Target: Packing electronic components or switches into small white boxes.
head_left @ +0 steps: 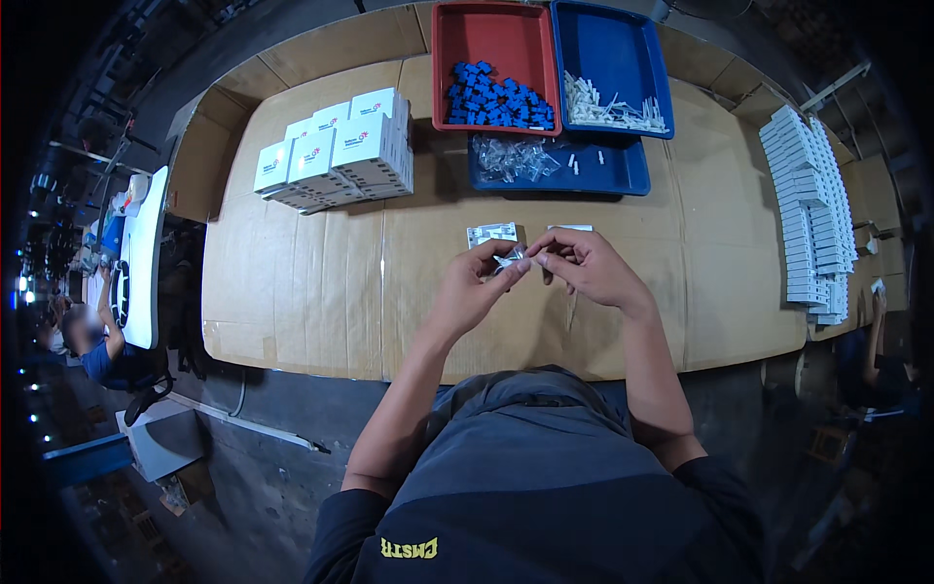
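Note:
My left hand (473, 286) is closed on a small clear plastic bag (508, 260) that seems to have something white in it. Thumb and fingers of my right hand (595, 273) pinch together at the bag's right side, so the two hands nearly touch. Just beyond my left fingers lies a flat white and grey printed piece (491, 234). A second pale flat piece (570, 228) shows partly behind my right fingers. Both hands are over the cardboard-covered table (443, 209).
Stacked white boxes (360, 141) stand at the far left. Beyond my hands are a red tray (494, 44) of blue parts, a blue tray (608, 44) of white sticks and a shallow blue tray (623, 173) with clear bags. White box stacks (806, 209) line the right; other people work at both sides.

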Demonstrator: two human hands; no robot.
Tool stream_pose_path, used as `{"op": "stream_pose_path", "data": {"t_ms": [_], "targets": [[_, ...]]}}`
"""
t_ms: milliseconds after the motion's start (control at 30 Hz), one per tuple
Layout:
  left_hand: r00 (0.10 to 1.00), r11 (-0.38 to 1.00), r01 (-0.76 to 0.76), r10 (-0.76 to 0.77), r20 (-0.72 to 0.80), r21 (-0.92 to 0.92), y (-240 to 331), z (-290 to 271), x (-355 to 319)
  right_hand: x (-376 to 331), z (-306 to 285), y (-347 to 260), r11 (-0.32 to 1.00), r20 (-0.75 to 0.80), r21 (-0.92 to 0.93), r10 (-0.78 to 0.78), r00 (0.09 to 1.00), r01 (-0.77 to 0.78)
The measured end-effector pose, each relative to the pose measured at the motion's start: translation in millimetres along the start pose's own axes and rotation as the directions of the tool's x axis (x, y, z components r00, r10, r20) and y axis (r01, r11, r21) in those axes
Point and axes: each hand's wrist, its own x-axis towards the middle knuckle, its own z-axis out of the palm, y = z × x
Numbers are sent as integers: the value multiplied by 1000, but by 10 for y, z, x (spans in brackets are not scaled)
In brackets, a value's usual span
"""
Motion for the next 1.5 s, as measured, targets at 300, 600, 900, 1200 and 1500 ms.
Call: {"op": "stream_pose_path", "data": {"t_ms": [300,600,900,1200,1500], "targets": [[894,614,447,-285,344,-651,-223,11,-20,60,-8,170,962,55,-149,-222,974,228],[852,531,522,-289,436,-667,-146,-2,-21,54,-8,61,946,64,-220,-231,971,240],[829,446,556,-349,436,-701,-162,-4,-18,104,-37,138,969,139,-85,-218,966,231],[854,449,520,-279,438,-727,-438,55,-15,173,-112,142,958,165,-44,-273,948,284],[928,617,366,-185,323,-697,-547,130,-58,327,-108,249,960,307,-142,-188,933,240]]}}
